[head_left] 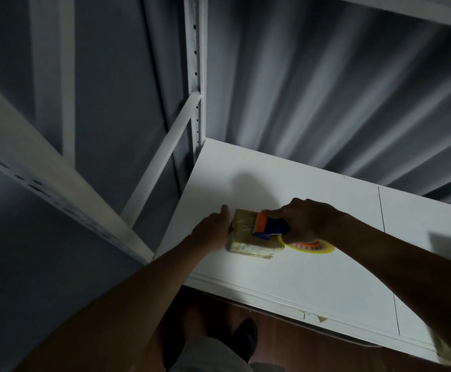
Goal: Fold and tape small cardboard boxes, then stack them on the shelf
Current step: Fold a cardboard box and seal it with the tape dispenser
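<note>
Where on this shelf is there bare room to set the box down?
Bare shelf lies behind the box toward the curtain, and in front toward the near edge. It is crowded around both hands and the tape dispenser.
</note>
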